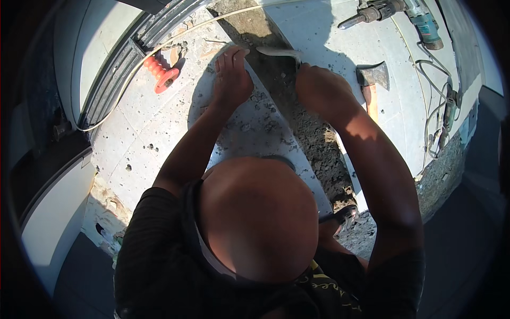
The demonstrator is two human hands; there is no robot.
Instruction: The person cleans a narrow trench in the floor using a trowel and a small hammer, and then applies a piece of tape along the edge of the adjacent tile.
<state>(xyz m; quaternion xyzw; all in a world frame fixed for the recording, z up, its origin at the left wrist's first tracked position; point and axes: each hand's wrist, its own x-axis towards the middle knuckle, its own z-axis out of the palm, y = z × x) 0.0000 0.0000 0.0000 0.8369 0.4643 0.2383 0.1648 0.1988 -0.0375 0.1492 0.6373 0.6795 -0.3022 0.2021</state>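
grey-brown soil [325, 146] in trench [295, 130], right grip [322, 90] around trowel [277, 52], left grip [232, 77] unclenched

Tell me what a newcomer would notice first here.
Probably the head filling the lower middle, then the dark trench slanting between pale tiles, where the right hand grips a curved tool near the top. The red-handled chisel stands out at upper left. At upper right, the drill lies beyond the axe.
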